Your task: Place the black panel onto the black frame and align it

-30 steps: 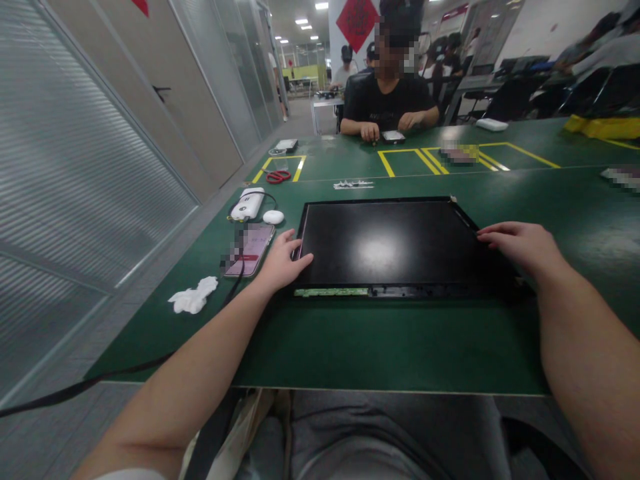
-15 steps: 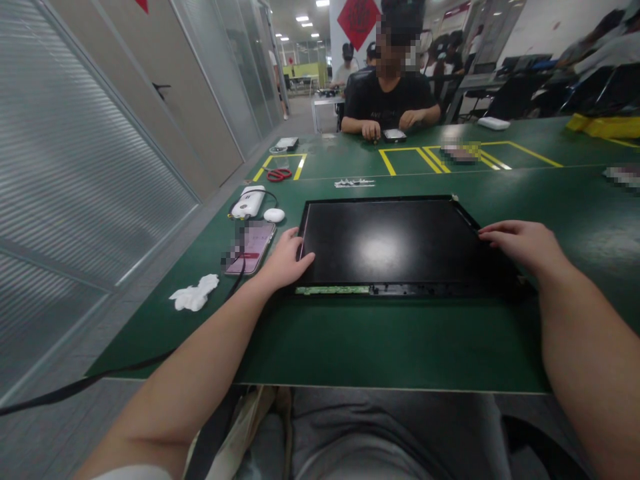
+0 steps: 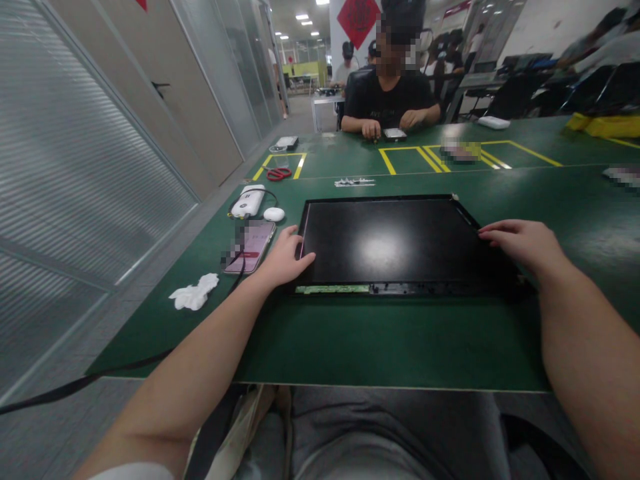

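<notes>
A black flat display panel (image 3: pixel 400 230) lies on the green table in front of me, a light glare on its dark face. Along its near edge runs a green circuit board strip (image 3: pixel 333 289). At the panel's left edge is my left hand (image 3: pixel 287 259), closed on the frame with the thumb over the top and the other fingers along the side. My right hand (image 3: pixel 525 245) pinches the right edge, fingertips together on the frame. The undersides of the fingers are partly hidden.
Left of the panel lie a phone (image 3: pixel 251 247), a white power bank (image 3: pixel 249 201), a white earbud case (image 3: pixel 274 214) and crumpled tissue (image 3: pixel 195 292). Red scissors (image 3: pixel 279 174) and a white strip (image 3: pixel 355 182) lie beyond. A person (image 3: pixel 393 97) sits opposite, hands by a small device (image 3: pixel 395 135).
</notes>
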Motion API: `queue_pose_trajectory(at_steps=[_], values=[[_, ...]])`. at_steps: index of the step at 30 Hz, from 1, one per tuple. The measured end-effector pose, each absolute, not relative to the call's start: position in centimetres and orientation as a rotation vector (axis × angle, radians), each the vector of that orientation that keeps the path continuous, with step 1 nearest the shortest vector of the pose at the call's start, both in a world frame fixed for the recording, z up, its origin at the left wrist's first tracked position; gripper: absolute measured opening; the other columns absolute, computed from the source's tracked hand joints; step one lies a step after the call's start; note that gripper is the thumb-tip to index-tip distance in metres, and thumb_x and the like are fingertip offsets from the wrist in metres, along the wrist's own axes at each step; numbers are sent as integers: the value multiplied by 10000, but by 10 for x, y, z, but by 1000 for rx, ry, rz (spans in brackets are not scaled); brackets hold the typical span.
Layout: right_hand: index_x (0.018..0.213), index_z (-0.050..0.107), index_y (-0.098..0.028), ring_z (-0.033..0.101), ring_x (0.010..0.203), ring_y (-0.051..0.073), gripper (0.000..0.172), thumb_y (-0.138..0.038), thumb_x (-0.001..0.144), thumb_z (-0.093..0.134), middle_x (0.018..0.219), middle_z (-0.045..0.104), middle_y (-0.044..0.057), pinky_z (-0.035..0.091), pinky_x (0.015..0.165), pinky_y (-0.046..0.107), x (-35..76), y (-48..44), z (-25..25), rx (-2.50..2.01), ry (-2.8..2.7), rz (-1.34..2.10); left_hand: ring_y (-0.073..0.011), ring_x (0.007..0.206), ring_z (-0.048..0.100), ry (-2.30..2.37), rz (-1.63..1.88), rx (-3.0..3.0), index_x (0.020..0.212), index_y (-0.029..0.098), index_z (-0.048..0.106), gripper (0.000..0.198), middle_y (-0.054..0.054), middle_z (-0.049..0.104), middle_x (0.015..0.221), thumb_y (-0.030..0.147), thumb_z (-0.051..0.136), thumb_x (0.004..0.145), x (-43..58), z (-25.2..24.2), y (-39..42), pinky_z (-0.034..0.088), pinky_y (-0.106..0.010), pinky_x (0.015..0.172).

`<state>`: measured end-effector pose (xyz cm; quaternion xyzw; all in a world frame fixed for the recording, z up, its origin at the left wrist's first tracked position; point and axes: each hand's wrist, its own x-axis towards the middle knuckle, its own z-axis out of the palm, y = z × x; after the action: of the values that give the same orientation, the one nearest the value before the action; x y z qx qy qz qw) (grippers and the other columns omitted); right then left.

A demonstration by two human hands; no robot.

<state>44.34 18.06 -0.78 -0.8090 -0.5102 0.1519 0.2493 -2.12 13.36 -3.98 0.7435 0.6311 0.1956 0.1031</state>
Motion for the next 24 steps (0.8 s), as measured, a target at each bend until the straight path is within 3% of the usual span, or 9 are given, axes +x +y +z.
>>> queue_pose_trajectory(at_steps=[14, 20, 24], values=[[798, 777, -242, 641, 835, 245, 212, -341, 640, 677, 686, 690, 29, 467, 845, 388, 448, 183, -13, -2170, -1383, 398, -346, 1470, 356, 1867, 549, 2189, 1145, 121, 586, 456, -225, 391, 1518, 452, 613, 832, -20, -39, 132, 284, -473, 1221], [775, 770, -263, 635, 865, 260, 205, -368, 630, 671, 744, 707, 32, 468, 861, 410, 449, 184, -14, -2184, -1411, 334, -305, 1422, 415, 1798, 671, 2239, 1353, 144, 448, 628, -187, 464, 1456, 391, 646, 811, -19, -38, 131, 337, -462, 1193], [819, 775, -252, 629, 883, 250, 237, -381, 654, 663, 824, 721, 41, 464, 852, 391, 449, 185, -14, -2210, -1431, 341, -309, 1408, 430, 1781, 655, 2246, 1366, 128, 449, 615, -195, 481, 1452, 372, 623, 829, -17, -37, 129, 330, -465, 1196]])
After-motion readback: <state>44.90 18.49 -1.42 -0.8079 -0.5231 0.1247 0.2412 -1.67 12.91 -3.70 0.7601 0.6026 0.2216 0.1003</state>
